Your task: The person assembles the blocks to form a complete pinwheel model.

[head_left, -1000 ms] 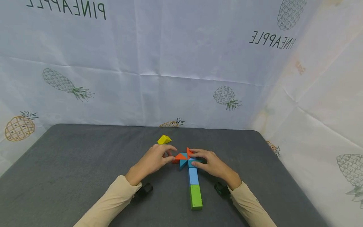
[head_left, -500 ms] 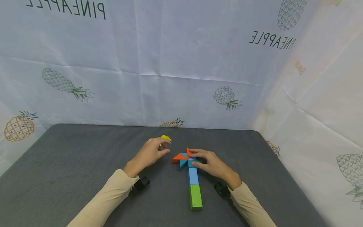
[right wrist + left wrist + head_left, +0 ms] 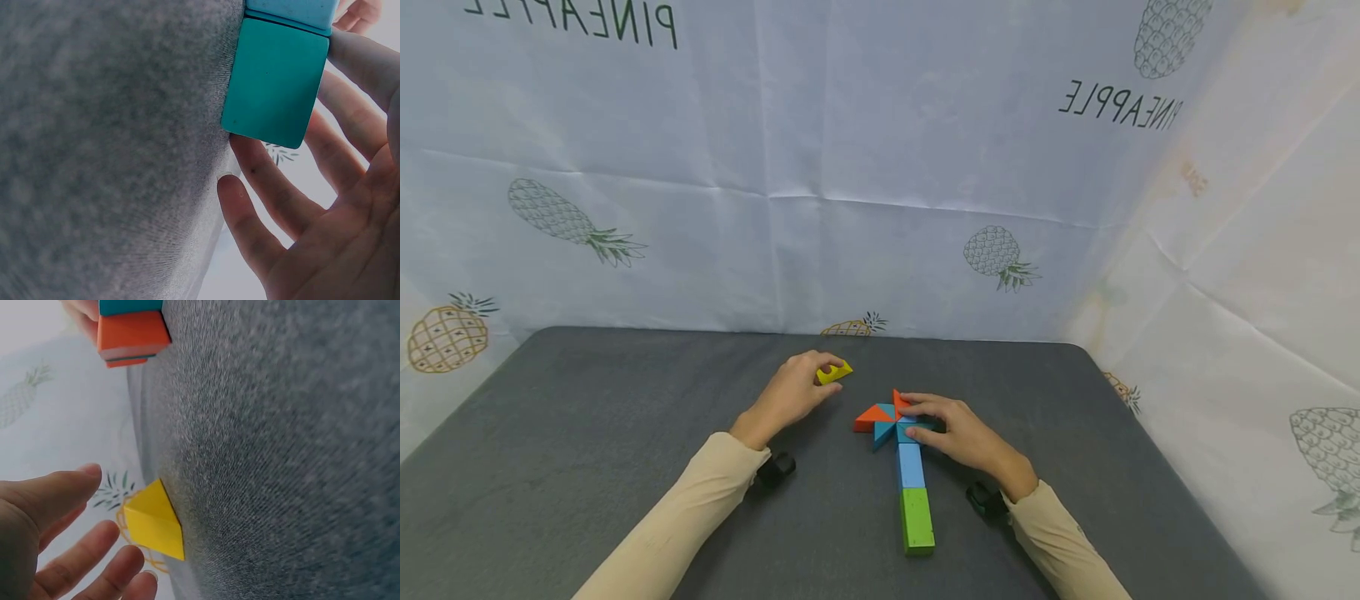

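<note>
In the head view my left hand [image 3: 790, 388] is at the yellow triangular block [image 3: 837, 372], which lies on the table beyond the other blocks. The left wrist view shows the thumb and spread fingers [image 3: 110, 534] beside that yellow block [image 3: 155, 515], with a gap between them. My right hand [image 3: 961, 431] is curved round the teal block [image 3: 275, 81] at the right of a pinwheel-like arrangement, thumb on one side and fingers behind it. Its index finger reaches an upright orange triangle [image 3: 898, 402]. Left of that lie another orange triangle [image 3: 871, 418] and a blue triangle [image 3: 882, 433].
A light blue block [image 3: 912, 466] and a green block [image 3: 917, 521] form a straight stem toward me on the dark grey table [image 3: 625, 433]. Behind the table hangs a pineapple-print cloth [image 3: 865, 150]. Each wrist carries a black camera.
My left hand has moved away from the left orange triangle, up and to the left, to the yellow block. The right hand stays where it was.
</note>
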`<state>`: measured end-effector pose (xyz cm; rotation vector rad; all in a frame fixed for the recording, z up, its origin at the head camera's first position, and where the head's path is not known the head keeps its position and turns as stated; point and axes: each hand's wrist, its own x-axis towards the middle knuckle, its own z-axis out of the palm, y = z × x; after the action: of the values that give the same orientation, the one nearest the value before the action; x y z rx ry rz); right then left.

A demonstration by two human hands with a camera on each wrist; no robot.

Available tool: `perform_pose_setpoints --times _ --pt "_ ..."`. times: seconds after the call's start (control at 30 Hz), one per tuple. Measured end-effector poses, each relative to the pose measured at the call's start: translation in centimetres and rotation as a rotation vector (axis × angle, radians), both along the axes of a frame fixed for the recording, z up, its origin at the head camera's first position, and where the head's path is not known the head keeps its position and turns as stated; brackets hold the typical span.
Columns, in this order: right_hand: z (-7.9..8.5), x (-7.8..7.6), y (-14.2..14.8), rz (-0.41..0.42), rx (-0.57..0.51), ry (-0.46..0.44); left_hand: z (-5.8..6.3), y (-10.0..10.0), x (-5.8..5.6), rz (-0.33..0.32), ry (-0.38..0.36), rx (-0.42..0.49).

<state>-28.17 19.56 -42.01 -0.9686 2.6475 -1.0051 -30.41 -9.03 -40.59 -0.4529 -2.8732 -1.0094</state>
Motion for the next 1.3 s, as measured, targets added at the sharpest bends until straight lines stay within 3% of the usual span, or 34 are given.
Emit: perform_pose_setpoints --times 0.8,1.3 --pt "-0.1 -0.1 0.1 -0.006 0.0 -0.013 -0.9 0.4 -2.4 0.044 -0.028 -0.124" --pt "-0.2 -0.1 0.2 0.006 0.006 0.015 -0.8 0.6 -2.5 0.043 -0.034 -0.132"
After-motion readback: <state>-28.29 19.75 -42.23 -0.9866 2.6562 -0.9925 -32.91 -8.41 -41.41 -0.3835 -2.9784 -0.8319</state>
